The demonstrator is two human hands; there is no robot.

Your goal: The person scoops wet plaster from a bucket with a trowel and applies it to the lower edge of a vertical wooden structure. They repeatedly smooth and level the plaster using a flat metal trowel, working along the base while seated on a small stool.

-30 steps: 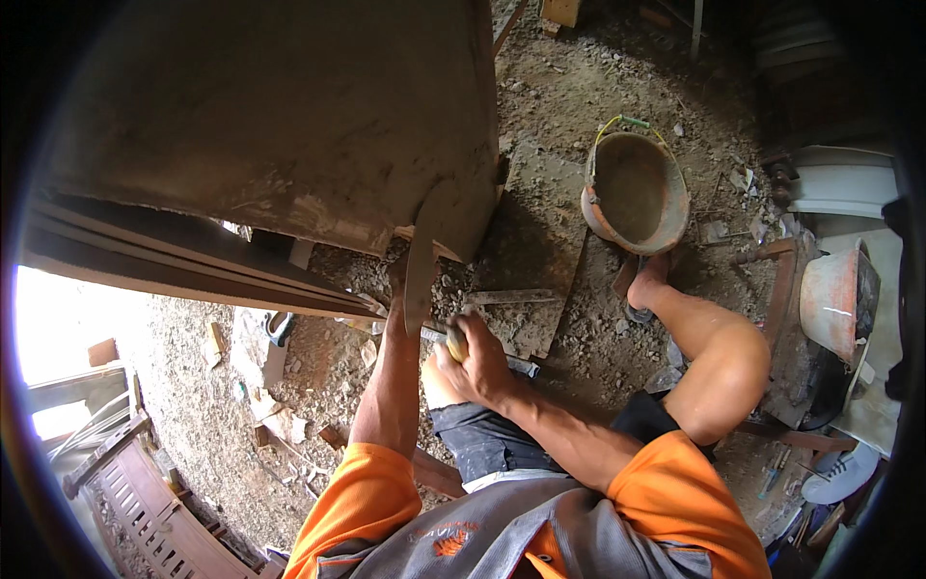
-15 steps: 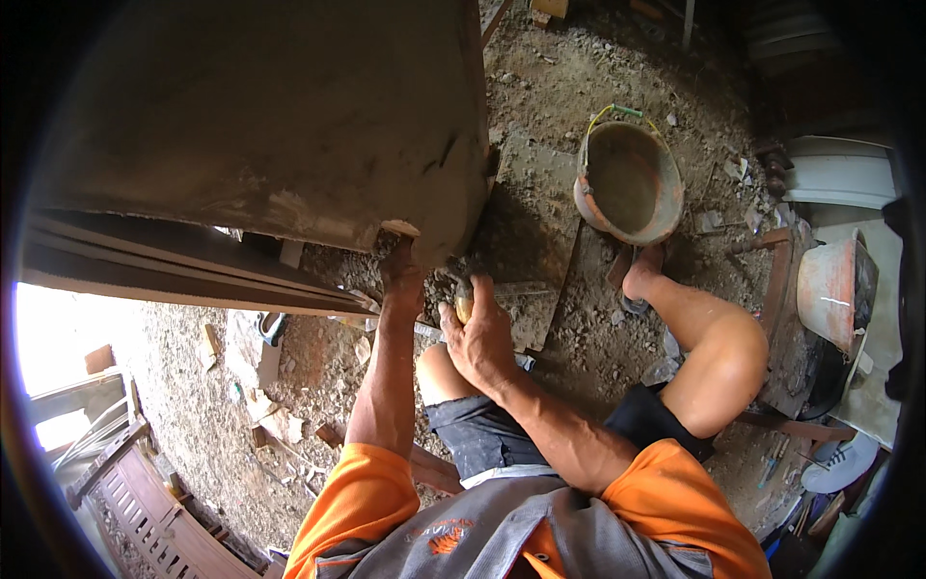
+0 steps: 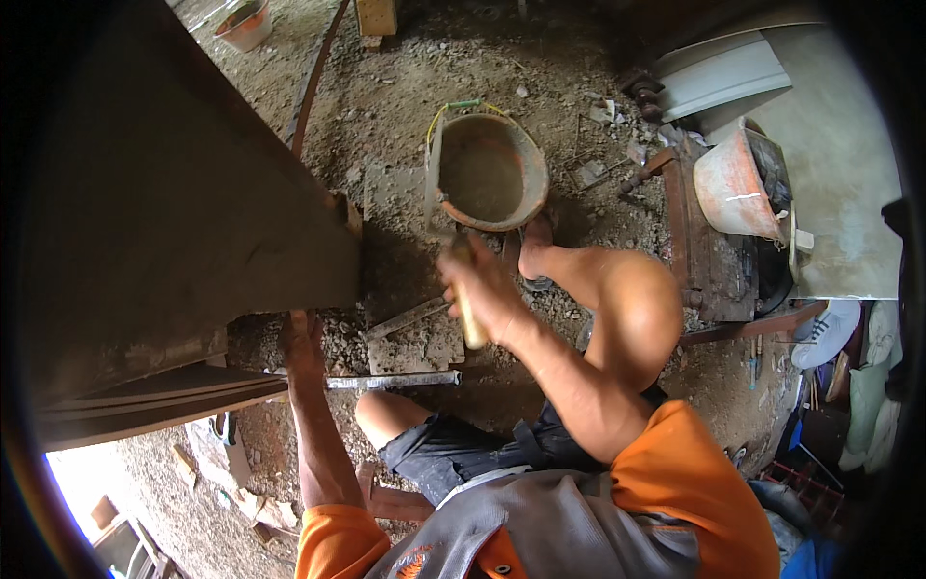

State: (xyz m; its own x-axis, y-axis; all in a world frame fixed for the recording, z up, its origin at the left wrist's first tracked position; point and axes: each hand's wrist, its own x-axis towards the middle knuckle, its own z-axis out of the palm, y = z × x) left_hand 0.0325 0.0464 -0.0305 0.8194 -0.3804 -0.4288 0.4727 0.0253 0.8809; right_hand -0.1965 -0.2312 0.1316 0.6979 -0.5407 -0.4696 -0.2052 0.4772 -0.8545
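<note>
My right hand [image 3: 480,285] is closed round the pale wooden handle of a trowel [image 3: 434,179]. Its thin blade, seen nearly edge-on, points away from me beside the left rim of a bucket. The bucket [image 3: 536,172] is stained orange and grey, has a yellow wire handle with a green grip, and holds a grey-brown mix. My left hand [image 3: 302,333] is at the lower edge of a large, dark, mortar-coated slab [image 3: 222,241]. Shadow and the slab's edge hide its fingers.
A second dirty bucket [image 3: 728,188] stands on a wooden bench [image 3: 709,261] at the right; another bucket [image 3: 246,27] is far left. A flat board [image 3: 395,207] and a metal bar [image 3: 395,380] lie on rubble. Wooden planks [image 3: 164,396] run below the slab.
My right hand has left the slab's corner and moved right and away with the trowel, up to the bucket. My left hand stays at the slab's lower edge. The view has swung right.
</note>
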